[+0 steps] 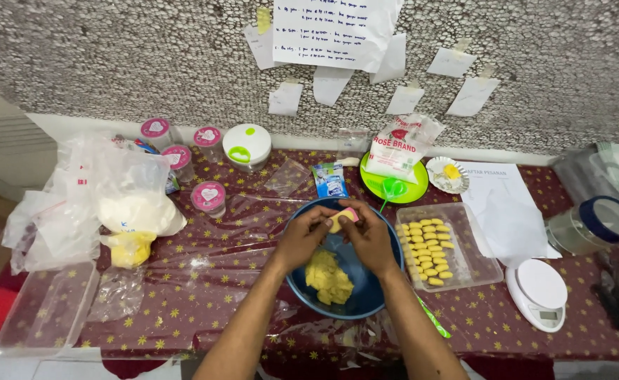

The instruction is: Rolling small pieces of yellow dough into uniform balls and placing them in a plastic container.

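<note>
My left hand [302,238] and my right hand [369,238] meet over a blue bowl [365,301] at the table's middle. Together their fingertips pinch a small yellow piece of dough [338,224], with a small pink thing [350,213] against the right fingers. A lump of yellow dough [328,277] lies in the bowl below the hands. To the right stands a clear plastic tray [471,264] with several shaped yellow dough pieces [427,250] in rows.
A white kitchen scale [540,292] sits at the right, with a jar with a blue lid [594,224] beyond it. Bags of flour [130,204], pink-lidded tubs [209,197], a green plate [411,190] with a bag, and an empty clear tray [45,306] surround the bowl.
</note>
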